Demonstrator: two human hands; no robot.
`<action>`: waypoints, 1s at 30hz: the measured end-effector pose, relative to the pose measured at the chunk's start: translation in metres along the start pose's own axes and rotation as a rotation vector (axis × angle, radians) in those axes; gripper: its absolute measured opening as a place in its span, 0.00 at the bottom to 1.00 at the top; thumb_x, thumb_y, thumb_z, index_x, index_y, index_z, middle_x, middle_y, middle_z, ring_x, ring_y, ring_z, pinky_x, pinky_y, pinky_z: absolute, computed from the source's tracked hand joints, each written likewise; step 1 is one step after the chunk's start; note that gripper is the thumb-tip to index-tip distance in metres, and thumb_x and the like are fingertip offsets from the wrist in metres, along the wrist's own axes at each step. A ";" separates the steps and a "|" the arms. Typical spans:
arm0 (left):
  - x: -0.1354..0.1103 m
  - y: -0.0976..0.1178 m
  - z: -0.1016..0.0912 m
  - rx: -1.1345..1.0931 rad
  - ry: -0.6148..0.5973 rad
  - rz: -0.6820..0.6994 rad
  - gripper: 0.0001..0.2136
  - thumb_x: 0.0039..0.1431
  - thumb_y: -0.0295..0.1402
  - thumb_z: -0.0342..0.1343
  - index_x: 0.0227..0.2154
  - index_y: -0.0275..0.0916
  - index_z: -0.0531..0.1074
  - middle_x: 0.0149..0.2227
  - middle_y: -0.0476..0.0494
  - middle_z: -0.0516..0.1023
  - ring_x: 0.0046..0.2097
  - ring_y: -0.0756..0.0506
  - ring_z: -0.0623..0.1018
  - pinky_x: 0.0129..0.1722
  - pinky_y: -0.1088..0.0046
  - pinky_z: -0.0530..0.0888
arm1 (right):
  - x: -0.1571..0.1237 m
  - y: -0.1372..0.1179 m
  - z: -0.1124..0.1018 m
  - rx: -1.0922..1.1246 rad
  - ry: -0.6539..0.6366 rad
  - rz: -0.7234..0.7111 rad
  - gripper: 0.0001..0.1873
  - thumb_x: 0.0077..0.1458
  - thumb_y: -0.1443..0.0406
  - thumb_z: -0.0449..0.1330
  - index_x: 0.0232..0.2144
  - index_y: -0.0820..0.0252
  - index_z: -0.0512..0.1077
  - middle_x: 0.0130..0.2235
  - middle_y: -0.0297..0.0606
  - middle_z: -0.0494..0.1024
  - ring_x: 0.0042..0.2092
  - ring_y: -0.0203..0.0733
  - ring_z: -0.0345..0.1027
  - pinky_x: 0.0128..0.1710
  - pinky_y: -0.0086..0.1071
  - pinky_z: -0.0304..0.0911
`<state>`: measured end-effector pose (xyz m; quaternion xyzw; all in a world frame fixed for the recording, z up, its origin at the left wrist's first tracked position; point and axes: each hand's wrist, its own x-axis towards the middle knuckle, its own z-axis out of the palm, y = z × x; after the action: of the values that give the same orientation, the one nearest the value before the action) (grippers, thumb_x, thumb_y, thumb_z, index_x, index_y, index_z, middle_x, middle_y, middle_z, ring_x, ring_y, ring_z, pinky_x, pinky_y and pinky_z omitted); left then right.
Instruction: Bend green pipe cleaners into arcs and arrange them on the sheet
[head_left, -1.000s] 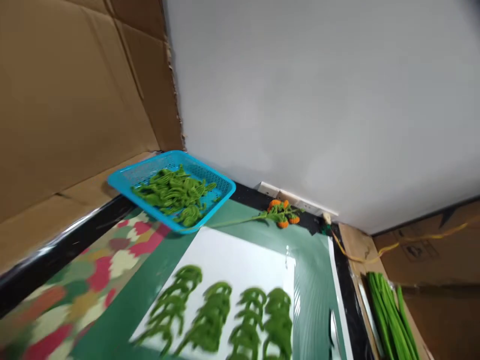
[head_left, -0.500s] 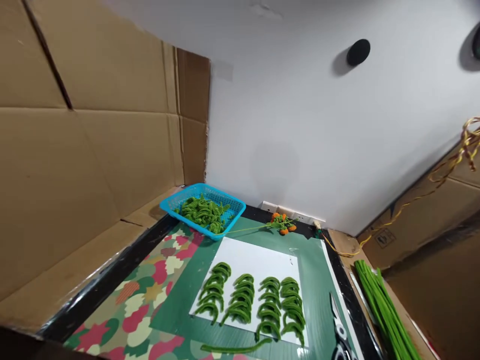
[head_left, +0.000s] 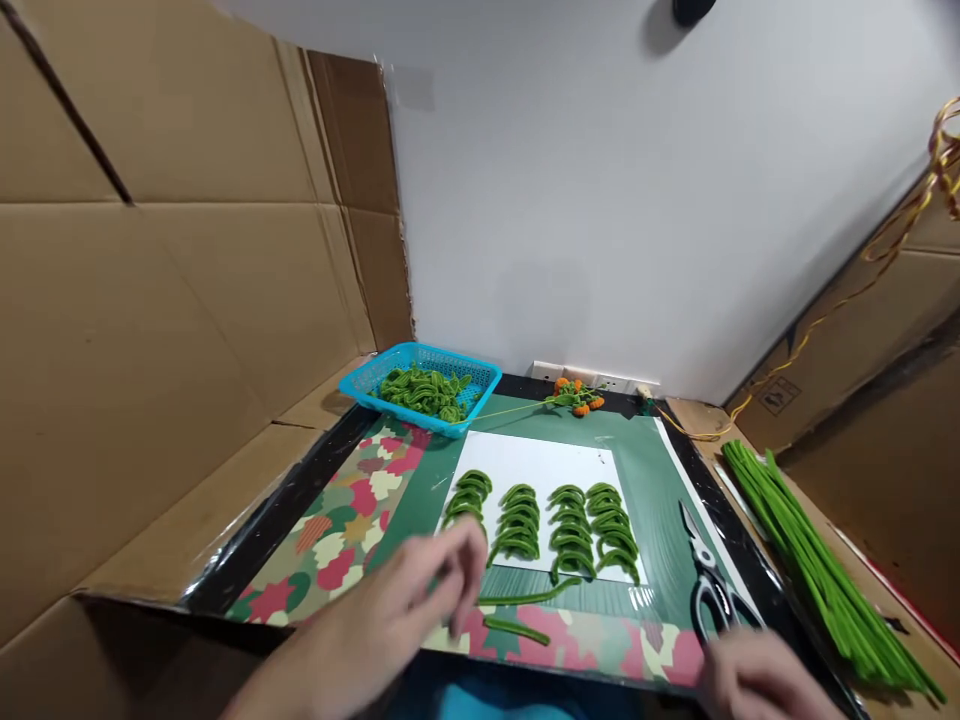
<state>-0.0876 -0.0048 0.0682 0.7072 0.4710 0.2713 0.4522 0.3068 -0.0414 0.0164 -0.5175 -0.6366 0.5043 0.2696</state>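
Note:
My left hand (head_left: pixel 397 615) reaches in from the bottom edge over the patterned mat (head_left: pixel 337 525), fingers stretched out and a little blurred, holding nothing. Its fingertips are just left of two loose green fuzzy pieces (head_left: pixel 517 630) near the mat's front edge. Beyond them a white sheet (head_left: pixel 540 460) carries several rows of curved green pieces (head_left: pixel 570 520). My right hand (head_left: pixel 757 685) shows only in part at the bottom right, just below a pair of scissors (head_left: pixel 709 590); its fingers are hidden.
A blue basket (head_left: pixel 427 385) of green curled pieces stands at the back left. An orange-flowered stem (head_left: pixel 577 398) lies by the wall. A bundle of long green fuzzy stems (head_left: pixel 810 570) lies on cardboard at the right. Cardboard walls (head_left: pixel 150 350) close in the left side.
The view has tilted down and pulled back from the wall to the whole table. Both hands have come into view at the bottom, the left one reaching towards the loose green pieces.

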 end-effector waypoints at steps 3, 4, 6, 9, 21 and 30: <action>0.046 0.024 -0.009 -0.231 0.270 0.246 0.09 0.70 0.32 0.49 0.32 0.42 0.66 0.25 0.54 0.68 0.28 0.50 0.70 0.31 0.74 0.68 | 0.049 -0.024 0.009 0.200 0.353 -0.261 0.29 0.66 0.39 0.54 0.26 0.54 0.66 0.23 0.32 0.61 0.21 0.35 0.52 0.21 0.32 0.50; 0.065 0.027 -0.011 -0.289 0.337 0.323 0.08 0.68 0.29 0.49 0.31 0.42 0.66 0.24 0.55 0.67 0.25 0.51 0.69 0.28 0.75 0.66 | 0.067 -0.036 0.013 0.233 0.467 -0.371 0.26 0.68 0.43 0.56 0.27 0.55 0.66 0.23 0.29 0.59 0.23 0.34 0.50 0.23 0.31 0.49; 0.102 0.025 -0.013 -0.396 0.391 0.445 0.04 0.63 0.28 0.52 0.32 0.41 0.67 0.22 0.55 0.66 0.22 0.52 0.66 0.24 0.76 0.62 | 0.103 -0.059 0.018 0.095 0.532 -0.575 0.22 0.71 0.49 0.57 0.29 0.56 0.67 0.22 0.27 0.58 0.23 0.33 0.49 0.23 0.30 0.45; 0.149 0.011 -0.010 -0.528 0.207 0.456 0.05 0.60 0.34 0.56 0.36 0.40 0.68 0.24 0.55 0.68 0.21 0.52 0.66 0.20 0.76 0.58 | 0.151 -0.079 0.023 -0.302 0.541 -0.786 0.20 0.72 0.55 0.56 0.27 0.56 0.64 0.20 0.25 0.56 0.21 0.31 0.46 0.25 0.30 0.44; 0.155 -0.026 0.029 0.009 0.039 0.440 0.17 0.72 0.47 0.52 0.37 0.37 0.73 0.33 0.47 0.75 0.33 0.49 0.73 0.33 0.75 0.67 | 0.192 -0.039 0.042 -0.364 0.430 -0.781 0.20 0.75 0.53 0.50 0.31 0.55 0.66 0.20 0.25 0.58 0.22 0.34 0.48 0.25 0.28 0.48; 0.154 -0.032 0.037 -0.234 0.047 0.368 0.16 0.69 0.47 0.58 0.43 0.37 0.73 0.32 0.50 0.74 0.26 0.53 0.69 0.25 0.78 0.66 | 0.185 -0.034 0.040 -0.446 0.383 -0.819 0.11 0.74 0.59 0.52 0.42 0.57 0.71 0.23 0.26 0.64 0.23 0.33 0.53 0.27 0.27 0.51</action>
<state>-0.0084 0.1263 0.0163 0.7174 0.3097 0.4184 0.4629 0.1999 0.1180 0.0011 -0.3535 -0.8188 0.1046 0.4402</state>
